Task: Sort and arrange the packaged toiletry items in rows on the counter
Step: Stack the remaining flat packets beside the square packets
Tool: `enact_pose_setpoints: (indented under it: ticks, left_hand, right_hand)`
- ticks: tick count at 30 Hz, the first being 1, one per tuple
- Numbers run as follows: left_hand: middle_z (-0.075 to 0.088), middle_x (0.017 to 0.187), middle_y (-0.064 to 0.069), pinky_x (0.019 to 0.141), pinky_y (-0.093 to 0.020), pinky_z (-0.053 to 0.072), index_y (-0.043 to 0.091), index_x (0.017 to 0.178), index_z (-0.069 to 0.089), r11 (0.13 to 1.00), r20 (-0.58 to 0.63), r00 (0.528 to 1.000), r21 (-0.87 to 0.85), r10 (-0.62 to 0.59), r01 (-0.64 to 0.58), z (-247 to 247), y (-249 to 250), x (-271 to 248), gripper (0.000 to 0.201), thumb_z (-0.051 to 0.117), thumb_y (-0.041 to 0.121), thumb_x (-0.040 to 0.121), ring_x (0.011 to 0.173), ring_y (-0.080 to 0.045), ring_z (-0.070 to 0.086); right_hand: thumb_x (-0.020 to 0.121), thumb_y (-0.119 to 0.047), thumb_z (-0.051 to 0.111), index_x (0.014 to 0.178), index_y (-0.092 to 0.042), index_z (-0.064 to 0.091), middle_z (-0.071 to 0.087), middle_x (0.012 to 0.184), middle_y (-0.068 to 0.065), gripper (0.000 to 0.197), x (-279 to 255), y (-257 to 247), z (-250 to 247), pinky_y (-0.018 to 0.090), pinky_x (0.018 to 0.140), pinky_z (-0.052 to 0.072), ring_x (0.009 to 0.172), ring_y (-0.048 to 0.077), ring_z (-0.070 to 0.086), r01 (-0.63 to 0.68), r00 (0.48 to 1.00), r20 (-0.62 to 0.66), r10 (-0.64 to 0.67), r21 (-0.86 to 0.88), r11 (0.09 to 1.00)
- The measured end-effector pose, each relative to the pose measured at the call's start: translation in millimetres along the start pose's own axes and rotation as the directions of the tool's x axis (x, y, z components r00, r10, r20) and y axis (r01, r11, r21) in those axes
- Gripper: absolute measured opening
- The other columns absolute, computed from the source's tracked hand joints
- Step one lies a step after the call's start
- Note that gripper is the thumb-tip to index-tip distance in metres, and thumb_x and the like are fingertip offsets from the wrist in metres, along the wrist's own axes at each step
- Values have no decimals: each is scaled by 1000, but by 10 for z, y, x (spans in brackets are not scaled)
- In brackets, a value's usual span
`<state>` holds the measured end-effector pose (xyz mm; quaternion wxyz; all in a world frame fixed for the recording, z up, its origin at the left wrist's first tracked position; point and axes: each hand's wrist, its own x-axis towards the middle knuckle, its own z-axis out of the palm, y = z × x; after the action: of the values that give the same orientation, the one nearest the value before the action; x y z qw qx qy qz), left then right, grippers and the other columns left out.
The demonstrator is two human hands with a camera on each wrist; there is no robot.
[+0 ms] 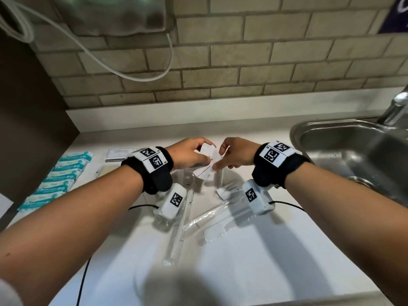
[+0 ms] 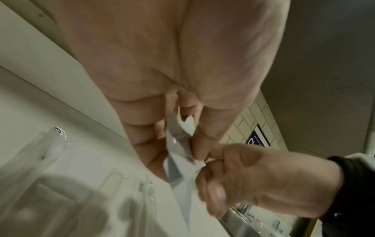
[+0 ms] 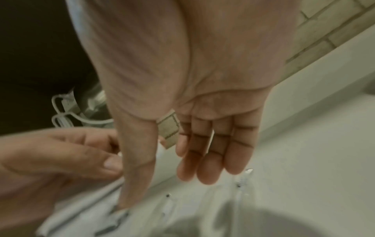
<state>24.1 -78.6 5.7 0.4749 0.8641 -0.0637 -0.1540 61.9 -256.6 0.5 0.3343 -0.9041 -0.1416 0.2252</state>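
Above a white counter (image 1: 254, 257) beside a steel sink (image 1: 353, 149), the left hand (image 1: 189, 154) and right hand (image 1: 237, 154) pinch small white packets (image 1: 208, 161) between thumbs and fingertips — the right's other fingers (image 3: 223, 154) relaxed — with clear-wrapped toothbrushes (image 1: 205, 217) below the fingers.

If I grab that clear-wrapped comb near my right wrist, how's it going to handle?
The comb lies flat in a glossy clear sleeve, so it will probably feel slippery and the wrap may slide on it. It looks thin, likely light. Being flat, it shouldn't roll; its fine teeth might flex if squeezed.
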Motion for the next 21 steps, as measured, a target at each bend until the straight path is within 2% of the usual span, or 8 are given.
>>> enact_pose_setpoints:
  ticks: [4, 5, 7, 11, 15, 17, 18, 21]
  left_hand:
    - [67, 110, -17, 81, -42, 55, 14, 114, 50, 998, -131, 991, -61, -18, 10, 9, 26, -40, 44, 71, 1, 78, 92, -29, 65]
    - [69, 107, -18, 77, -42, 56, 12, 113, 48, 996, -170, 985, -91, -16, 0, -4, 33, -53, 45, 72, 1, 76, 91, -30, 67]
    - [70, 100, -13, 62, -32, 54, 10, 113, 46, 992, -237, 971, -126, -16, -14, -29, 36, -77, 43, 70, 0, 79, 81, -25, 67]
    - [72, 91, -9, 66, -30, 53, 7, 110, 48, 995, -300, 954, -98, -8, -22, -65, 2, -145, 38, 70, 0, 79, 74, -21, 66]
    - [72, 94, -16, 77, -35, 52, 11, 95, 60, 994, -317, 948, -104, -13, -21, -164, -41, -250, 22, 72, 1, 79, 76, -23, 64]
    - [71, 91, -13, 75, -32, 51, 14, 90, 63, 993, -306, 952, -115, -13, -23, -214, -65, -306, 20, 72, 0, 79, 75, -21, 63]
    - [70, 88, -10, 72, -29, 50, 15, 89, 64, 994, -315, 949, -110, -14, -22, -271, -82, -354, 20, 72, 0, 79, 74, -18, 62]
    - [67, 82, -3, 59, -15, 48, 17, 88, 66, 997, -347, 938, -77, -8, -20, -392, -81, -444, 17, 71, 2, 81, 64, -6, 60]
  right_hand:
    - [76, -24, 79, 108, -20, 59, 65, 111, 1, 38, -101, 256, 117, 32, 88, 46, 97, 21, 59, -37, 998, 45, 52, -286, 958]
    - [81, -23, 75, 112, -18, 61, 64, 116, 1, 35, -109, 309, 168, 31, 90, 45, 104, 22, 59, -35, 997, 49, 55, -355, 934]
    - [89, -21, 65, 115, -12, 63, 64, 123, 5, 28, -105, 377, 295, 29, 91, 46, 112, 25, 60, -47, 994, 67, 91, -485, 873]
    - [92, -24, 57, 112, -6, 65, 67, 114, 11, 28, -79, 362, 421, 29, 77, 47, 103, 30, 65, -65, 993, 44, 113, -596, 800]
    - [88, -32, 60, 106, -10, 66, 69, 105, 6, 28, 27, 337, 414, 28, 76, 48, 91, 29, 66, -44, 992, 57, 114, -688, 725]
    - [79, -36, 70, 98, -15, 66, 70, 100, 1, 29, 129, 339, 386, 30, 81, 54, 84, 25, 65, -41, 992, 54, 115, -719, 693]
    - [79, -32, 71, 98, -14, 66, 70, 104, 2, 27, 180, 253, 364, 32, 83, 55, 87, 26, 66, -28, 993, 59, 98, -708, 706]
    - [89, -18, 63, 109, -2, 67, 66, 114, 11, 26, 52, -98, 237, 30, 79, 46, 103, 30, 63, 32, 995, 97, 36, -618, 786]
